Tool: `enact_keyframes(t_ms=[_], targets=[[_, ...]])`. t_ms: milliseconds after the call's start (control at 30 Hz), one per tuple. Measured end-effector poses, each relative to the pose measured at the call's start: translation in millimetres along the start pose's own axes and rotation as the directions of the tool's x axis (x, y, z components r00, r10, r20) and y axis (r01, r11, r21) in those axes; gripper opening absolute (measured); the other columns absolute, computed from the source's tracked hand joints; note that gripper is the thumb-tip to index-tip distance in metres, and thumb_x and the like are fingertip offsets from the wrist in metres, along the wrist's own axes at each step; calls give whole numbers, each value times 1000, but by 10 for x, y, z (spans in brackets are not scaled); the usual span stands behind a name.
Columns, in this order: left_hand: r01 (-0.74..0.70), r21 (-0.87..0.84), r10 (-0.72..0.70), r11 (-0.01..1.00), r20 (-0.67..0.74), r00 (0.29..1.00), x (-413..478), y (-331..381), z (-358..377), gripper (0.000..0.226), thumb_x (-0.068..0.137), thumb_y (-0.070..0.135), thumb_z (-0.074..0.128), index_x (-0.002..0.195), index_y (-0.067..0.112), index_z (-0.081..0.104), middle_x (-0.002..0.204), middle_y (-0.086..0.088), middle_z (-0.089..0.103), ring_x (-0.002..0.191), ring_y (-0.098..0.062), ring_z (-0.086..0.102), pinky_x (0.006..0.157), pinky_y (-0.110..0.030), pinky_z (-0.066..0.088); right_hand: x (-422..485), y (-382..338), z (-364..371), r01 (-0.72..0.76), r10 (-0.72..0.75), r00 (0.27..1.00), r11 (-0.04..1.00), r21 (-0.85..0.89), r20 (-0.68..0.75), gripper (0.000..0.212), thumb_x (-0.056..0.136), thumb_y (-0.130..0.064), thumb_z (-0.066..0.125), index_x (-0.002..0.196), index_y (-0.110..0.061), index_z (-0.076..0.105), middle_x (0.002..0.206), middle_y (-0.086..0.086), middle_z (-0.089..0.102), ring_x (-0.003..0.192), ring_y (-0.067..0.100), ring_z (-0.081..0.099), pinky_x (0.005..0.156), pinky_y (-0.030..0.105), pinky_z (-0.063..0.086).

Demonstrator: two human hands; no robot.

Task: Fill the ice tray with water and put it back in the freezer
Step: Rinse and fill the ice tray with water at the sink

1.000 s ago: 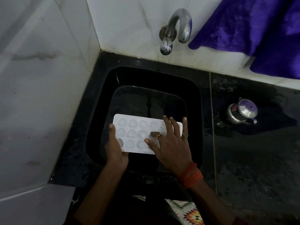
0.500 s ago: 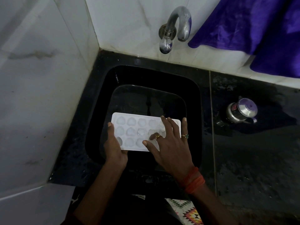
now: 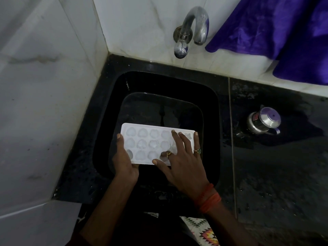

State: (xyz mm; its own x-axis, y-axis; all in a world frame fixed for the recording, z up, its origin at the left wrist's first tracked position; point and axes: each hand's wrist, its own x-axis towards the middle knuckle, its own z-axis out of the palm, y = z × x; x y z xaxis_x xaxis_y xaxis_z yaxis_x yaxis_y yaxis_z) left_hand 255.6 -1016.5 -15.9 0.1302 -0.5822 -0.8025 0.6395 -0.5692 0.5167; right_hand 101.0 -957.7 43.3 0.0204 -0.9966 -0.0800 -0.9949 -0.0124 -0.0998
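Note:
A white ice tray with rounded cavities is held level over the black sink. My left hand grips its left end, thumb on top along the edge. My right hand lies on the tray's right part with the long fingers spread and the index finger bent into a cavity near the front edge. The right end of the tray is hidden under that hand. The metal tap sticks out of the wall above the sink; no water runs from it.
White marble walls close in the left and back. A wet black counter lies to the right, with a small steel lidded pot on it. Purple cloth hangs at the upper right. A patterned fabric shows at the bottom.
The tray and both hands stay almost in place over the sink. My right hand's fingers shift slightly on the tray's right cavities.

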Motion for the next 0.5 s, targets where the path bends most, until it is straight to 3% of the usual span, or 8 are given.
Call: enact_keyframes(t_ms=[133,300,500], targets=[[2,-15,-2,1000,-14,1000,0,11,-3,51,86,66,69,107,20,76,93,-4,82,81,-30,79,67,-53,64,-6,-25,-26,3,-3,1000,1000,8,8,62,94,-73,29,104,-33,75,157,10,36,147,26,30,122,58,1],[16,-25,-17,1000,-36,999,-7,23,-14,56,83,67,72,113,20,76,103,-7,81,87,-34,79,78,-61,62,-15,-58,-38,-5,4,995,1000,14,98,65,93,-75,25,115,-35,70,161,9,27,151,26,20,120,47,-20],[2,-30,-3,1000,-27,1000,-35,41,-19,55,83,66,72,114,20,76,104,-6,81,88,-33,79,76,-58,63,-24,-67,-41,22,-23,998,999,24,51,65,92,-77,27,109,-34,72,159,11,33,150,25,23,122,55,-6]])
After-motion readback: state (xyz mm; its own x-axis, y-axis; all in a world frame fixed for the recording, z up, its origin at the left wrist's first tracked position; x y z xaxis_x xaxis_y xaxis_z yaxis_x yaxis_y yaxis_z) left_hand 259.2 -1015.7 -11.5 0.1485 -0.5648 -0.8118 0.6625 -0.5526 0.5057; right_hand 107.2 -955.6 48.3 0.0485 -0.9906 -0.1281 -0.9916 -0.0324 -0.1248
